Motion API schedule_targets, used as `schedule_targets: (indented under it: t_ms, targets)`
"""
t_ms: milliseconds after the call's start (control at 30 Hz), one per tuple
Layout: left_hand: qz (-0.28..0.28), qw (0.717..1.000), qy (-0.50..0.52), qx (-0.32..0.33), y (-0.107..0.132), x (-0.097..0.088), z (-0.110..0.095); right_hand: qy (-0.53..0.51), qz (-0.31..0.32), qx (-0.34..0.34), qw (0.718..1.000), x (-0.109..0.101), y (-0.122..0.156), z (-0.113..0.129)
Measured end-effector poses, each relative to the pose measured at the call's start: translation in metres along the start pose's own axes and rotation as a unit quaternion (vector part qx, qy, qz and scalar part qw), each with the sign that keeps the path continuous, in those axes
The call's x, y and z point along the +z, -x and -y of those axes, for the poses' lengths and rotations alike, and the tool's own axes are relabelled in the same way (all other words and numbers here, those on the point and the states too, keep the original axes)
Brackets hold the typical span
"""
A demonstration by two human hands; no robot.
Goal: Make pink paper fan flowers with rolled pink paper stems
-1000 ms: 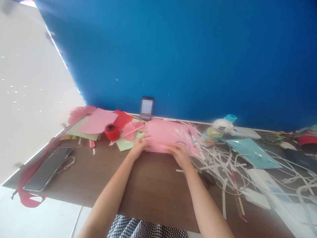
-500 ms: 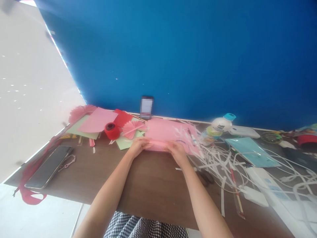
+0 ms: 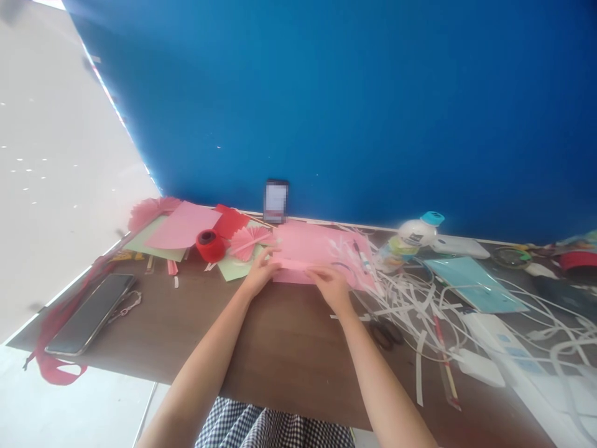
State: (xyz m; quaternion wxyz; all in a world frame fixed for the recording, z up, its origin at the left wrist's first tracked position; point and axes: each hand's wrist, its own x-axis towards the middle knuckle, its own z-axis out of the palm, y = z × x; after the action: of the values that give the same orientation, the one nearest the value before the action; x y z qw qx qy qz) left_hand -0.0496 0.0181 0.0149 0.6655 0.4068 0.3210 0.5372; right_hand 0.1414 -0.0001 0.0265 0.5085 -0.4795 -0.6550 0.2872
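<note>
A pink paper sheet [image 3: 311, 247] lies on the brown table [image 3: 280, 348] near the blue wall, its near edge folded over into a narrow strip. My left hand [image 3: 261, 274] pinches the left end of that fold, fingers closed on the paper. My right hand [image 3: 331, 285] presses and grips the right part of the same fold. Both hands sit side by side at the sheet's near edge.
A red ribbon spool [image 3: 209, 245], pink paper fans [image 3: 247, 241] and coloured sheets [image 3: 184, 227] lie to the left. One phone [image 3: 276, 200] leans on the wall, another [image 3: 88, 314] lies flat at left. Scissors [image 3: 385, 333], white paper strips [image 3: 420, 298], a glue bottle [image 3: 413, 235] and a teal sheet [image 3: 473, 285] crowd the right.
Both hands have shifted slightly along the near edge of the pink sheet, and the folded strip now lies a little further up the sheet.
</note>
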Motion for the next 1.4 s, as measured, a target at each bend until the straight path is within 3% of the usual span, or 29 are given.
schedule_targets:
  t_ms: [167,367,633,967,1233,1400]
  targets:
    - [0.02,0.991,-0.12,0.057,0.003,0.003,-0.005,-0.05,0.0,0.058,0.997,-0.003,-0.002,-0.001]
    - [-0.009,0.99,-0.129,0.054,0.002,0.005,-0.002,-0.093,-0.022,0.121,0.988,-0.001,-0.002,0.001]
    - [-0.041,0.987,-0.14,0.075,-0.002,0.001,0.008,-0.072,-0.054,0.059,0.994,0.005,0.002,-0.004]
    - [-0.086,0.991,-0.041,0.097,0.005,0.021,0.001,-0.079,-0.084,0.074,0.991,0.01,0.003,0.006]
    - [-0.099,0.991,-0.027,0.089,0.005,0.019,-0.001,0.016,-0.012,0.024,1.0,0.006,0.002,0.002]
    - [-0.08,0.994,-0.003,0.075,0.007,0.028,0.007,-0.002,-0.014,0.053,0.998,0.01,0.004,0.004]
